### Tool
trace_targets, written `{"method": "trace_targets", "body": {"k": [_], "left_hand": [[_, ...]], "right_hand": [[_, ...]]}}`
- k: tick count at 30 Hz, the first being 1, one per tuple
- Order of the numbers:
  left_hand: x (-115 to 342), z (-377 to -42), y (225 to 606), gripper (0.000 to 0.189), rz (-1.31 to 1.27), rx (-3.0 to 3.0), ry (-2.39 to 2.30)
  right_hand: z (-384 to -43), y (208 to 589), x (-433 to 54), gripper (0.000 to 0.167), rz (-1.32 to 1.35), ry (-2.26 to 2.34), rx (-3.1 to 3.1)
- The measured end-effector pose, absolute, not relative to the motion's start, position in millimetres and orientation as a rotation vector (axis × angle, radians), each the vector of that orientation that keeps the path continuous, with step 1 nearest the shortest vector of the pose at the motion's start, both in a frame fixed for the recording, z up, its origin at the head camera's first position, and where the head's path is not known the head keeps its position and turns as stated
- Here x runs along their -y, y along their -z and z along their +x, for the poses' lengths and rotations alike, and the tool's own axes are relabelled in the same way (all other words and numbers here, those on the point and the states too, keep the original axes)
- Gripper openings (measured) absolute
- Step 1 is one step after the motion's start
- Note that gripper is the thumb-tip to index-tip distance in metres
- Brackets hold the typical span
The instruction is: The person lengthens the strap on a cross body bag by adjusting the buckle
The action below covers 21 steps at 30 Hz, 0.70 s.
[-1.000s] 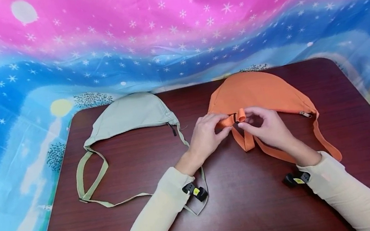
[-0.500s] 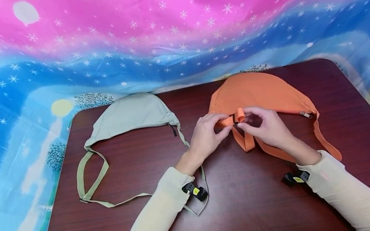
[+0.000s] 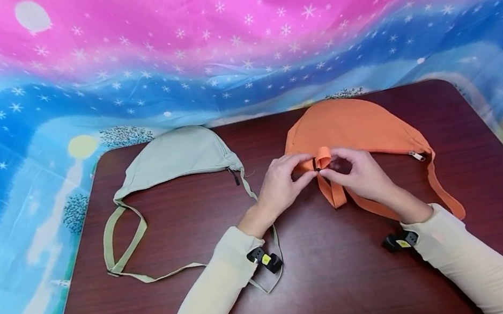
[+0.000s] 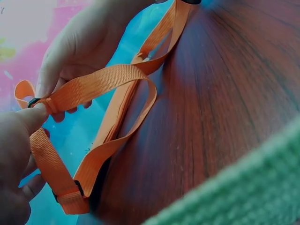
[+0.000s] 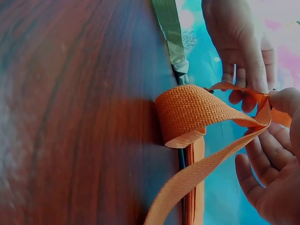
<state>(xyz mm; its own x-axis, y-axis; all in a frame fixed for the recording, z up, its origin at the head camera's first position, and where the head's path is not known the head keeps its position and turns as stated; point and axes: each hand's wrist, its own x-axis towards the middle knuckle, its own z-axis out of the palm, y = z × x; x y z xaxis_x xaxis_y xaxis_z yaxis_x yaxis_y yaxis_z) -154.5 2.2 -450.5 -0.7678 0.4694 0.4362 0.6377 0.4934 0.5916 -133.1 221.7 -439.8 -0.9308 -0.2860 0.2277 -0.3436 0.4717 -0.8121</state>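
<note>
An orange waist bag (image 3: 349, 126) lies at the back right of the table. Its orange strap (image 4: 98, 86) is raised in front of it between both hands. My left hand (image 3: 280, 182) pinches the strap between thumb and fingers, just left of a small black slider buckle (image 3: 315, 164). From the other side, my right hand (image 3: 363, 173) pinches at the buckle, where a short loop of strap (image 3: 324, 155) stands up. The thumbs nearly meet. Below them the strap hangs in a fold, and the left wrist view shows a second black buckle (image 4: 78, 188) on it.
A pale green waist bag (image 3: 178, 154) lies at the back left, its green strap (image 3: 133, 245) spread toward the front and passing under my left forearm. The dark wooden table (image 3: 330, 291) ends at a patterned pink and blue cloth (image 3: 239, 72).
My right hand has shifted slightly left, closer to my left hand. The black buckle and the strap loop have moved left with it, and the loop looks rounder. The left hand stays put.
</note>
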Motion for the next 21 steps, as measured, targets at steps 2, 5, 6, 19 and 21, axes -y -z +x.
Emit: {"method": "trace_targets", "body": {"k": [2,5,6,19,21], "left_hand": [[-0.5,-154.1,450.8,0.042,-0.938,2.541,1.110],[2.0,-152.8,451.8,0.043,-0.896,2.584,1.040],[2.7,-152.3,452.1,0.043,-0.879,2.596,1.019],[5.6,-154.3,456.2,0.026,-0.839,2.527,1.003],[5.7,-154.4,455.5,0.027,-0.860,2.514,1.012]], "right_hand": [[-132.9,440.3,-221.0,0.025,0.557,-1.478,2.649],[-132.9,441.1,-219.8,0.027,0.542,-1.471,2.656],[-132.9,441.2,-219.4,0.027,0.536,-1.473,2.657],[-133.8,441.1,-217.2,0.027,0.508,-1.448,2.634],[-134.5,441.7,-215.7,0.026,0.528,-1.431,2.621]]}}
